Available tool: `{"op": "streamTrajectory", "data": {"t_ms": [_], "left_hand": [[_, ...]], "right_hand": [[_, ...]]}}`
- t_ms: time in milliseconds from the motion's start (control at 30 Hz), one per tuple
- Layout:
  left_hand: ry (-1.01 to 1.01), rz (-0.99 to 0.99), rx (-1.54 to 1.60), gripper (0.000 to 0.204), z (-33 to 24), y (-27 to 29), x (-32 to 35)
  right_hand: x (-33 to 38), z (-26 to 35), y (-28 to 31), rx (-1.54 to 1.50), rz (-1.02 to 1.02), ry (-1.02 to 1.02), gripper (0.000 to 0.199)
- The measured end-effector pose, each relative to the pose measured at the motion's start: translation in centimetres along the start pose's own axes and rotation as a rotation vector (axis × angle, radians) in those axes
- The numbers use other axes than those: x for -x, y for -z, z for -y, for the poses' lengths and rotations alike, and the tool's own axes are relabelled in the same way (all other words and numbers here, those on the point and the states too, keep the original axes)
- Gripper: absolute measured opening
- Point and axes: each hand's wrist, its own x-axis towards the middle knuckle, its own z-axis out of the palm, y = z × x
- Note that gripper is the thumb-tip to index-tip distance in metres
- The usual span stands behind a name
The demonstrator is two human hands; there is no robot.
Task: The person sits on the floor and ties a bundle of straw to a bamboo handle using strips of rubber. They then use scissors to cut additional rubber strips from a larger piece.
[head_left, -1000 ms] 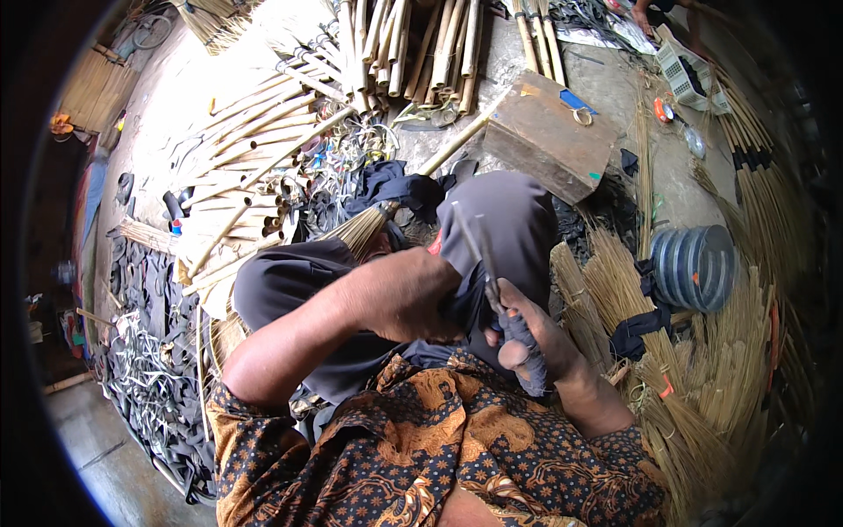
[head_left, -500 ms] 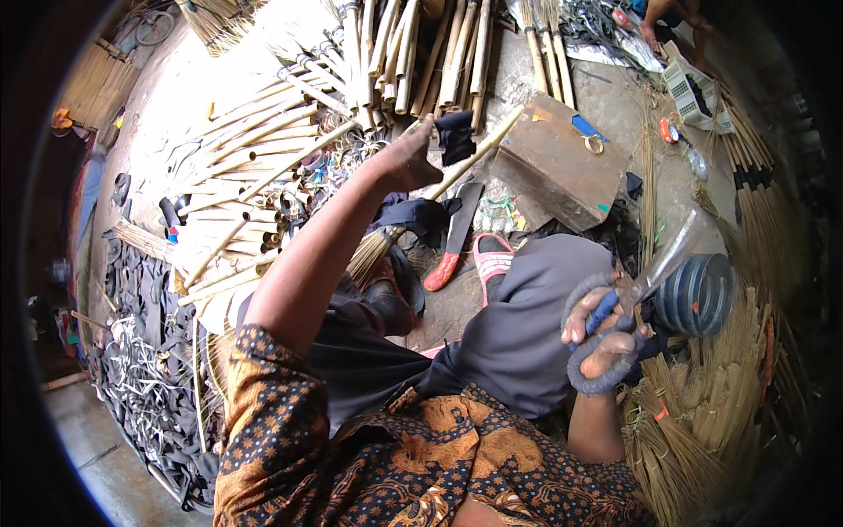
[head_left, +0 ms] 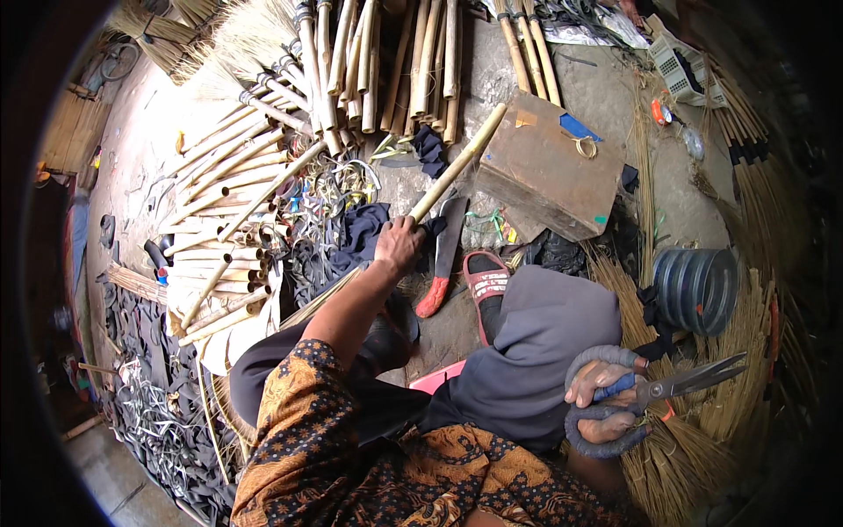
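My left hand is closed around a bamboo broom handle that slants up toward the right. Dark cloth wraps the handle beside my fingers, and bristles show partly under my forearm. Beside my left hand lies a knife with a dark blade and a red-wrapped grip. In my right hand are big scissors with padded loops, held over my right knee, blades pointing right. A crumpled dark cloth rests on scraps just left of my left hand.
A wooden block sits ahead. Bundled bamboo-handled brooms fill the left and far side. Dark rubber strips are heaped at lower left. On the right are a ribbed clear container, loose bristles and a white crate.
My left hand has let go of a black cloth piece, come down nearer and gripped the broom handle. A black cloth now lies by the far bamboo. The scissors have swung lower.
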Motion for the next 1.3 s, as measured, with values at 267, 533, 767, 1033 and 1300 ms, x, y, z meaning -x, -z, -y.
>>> {"op": "streamTrajectory", "data": {"t_ms": [267,533,767,1033,1300], "left_hand": [[0.322,0.107,0.515,0.028,1.5,0.5,-1.7],[0.374,-0.163,1.558,0.023,5.2,9.4,-0.2],[-0.01,-0.269,2.094,0.026,3.3,20.1,4.9],[-0.127,-0.406,2.171,0.036,-1.7,27.3,13.8],[0.069,-0.06,2.152,0.071,-3.0,25.7,16.9]], "right_hand": [[-0.2,0.0,-0.2,-0.002,-0.034,0.014,0.056],[-2.5,-0.6,-2.0,-0.264,0.052,-0.08,0.039],[-5.6,-0.2,-6.9,-0.099,-0.046,-0.323,0.023],[-8.8,-1.2,-12.8,-0.368,-0.077,-0.685,0.034],[-13.6,-0.8,-14.0,-0.044,0.169,-0.279,0.029]]}}
